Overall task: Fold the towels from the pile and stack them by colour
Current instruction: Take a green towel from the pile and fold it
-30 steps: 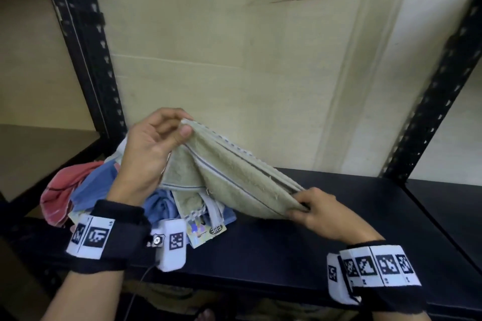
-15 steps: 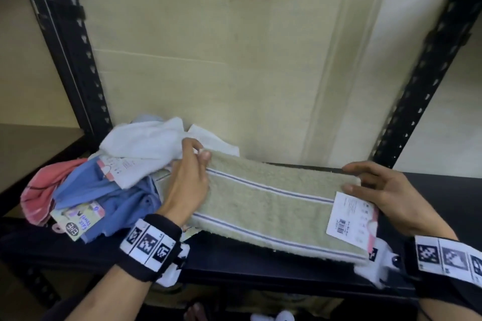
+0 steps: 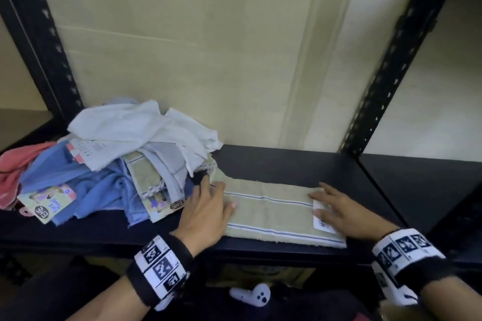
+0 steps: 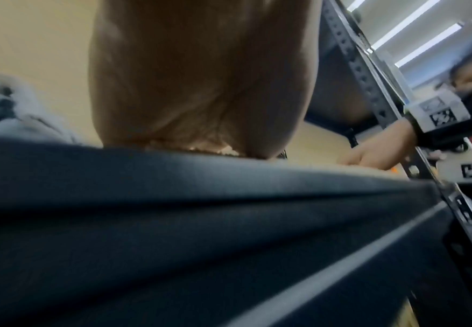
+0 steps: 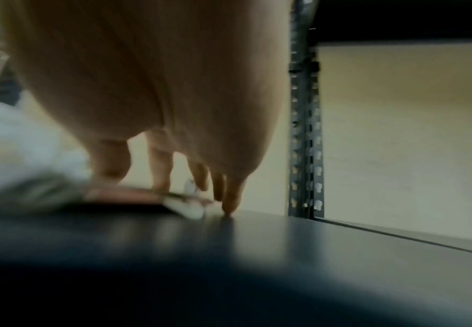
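- The left hand [image 3: 206, 210] lies palm down with straight fingers on the left end of the folded beige terry towel with thin blue and white stripes [image 3: 268, 212]; it presses and grips nothing.
- The right hand [image 3: 341, 212] lies flat in the same way on the towel's right end, fingers spread, covering part of a white paper label [image 3: 323, 225] fixed at that end.
- The beige towel lies flat as a long strip on the black shelf board [image 3: 287, 164], near its front edge, its left end just beside the pile.
- The loose pile of towels [image 3: 125, 159] sits at the left of the shelf: a white one [image 3: 135, 128] on top, blue ones [image 3: 86, 185] below, a pink one [image 3: 18, 164] at the far left, and another beige striped piece [image 3: 144, 177] tucked in, with printed card tags [image 3: 47, 206] among them.
- Only the head view shows the whole towel and the pile; it also shows a white handheld controller [image 3: 254, 297] under the shelf.
- The left wrist view shows mostly the underside of the left hand [image 4: 201, 77] against the shelf edge, blurred, with the right hand [image 4: 368, 154] and its marker band beyond.
- The right wrist view alone shows the right hand's fingertips [image 5: 230, 205] touching down at the towel's edge [image 5: 184, 208], the little finger meeting the bare board, with a black perforated upright [image 5: 304, 132] behind.
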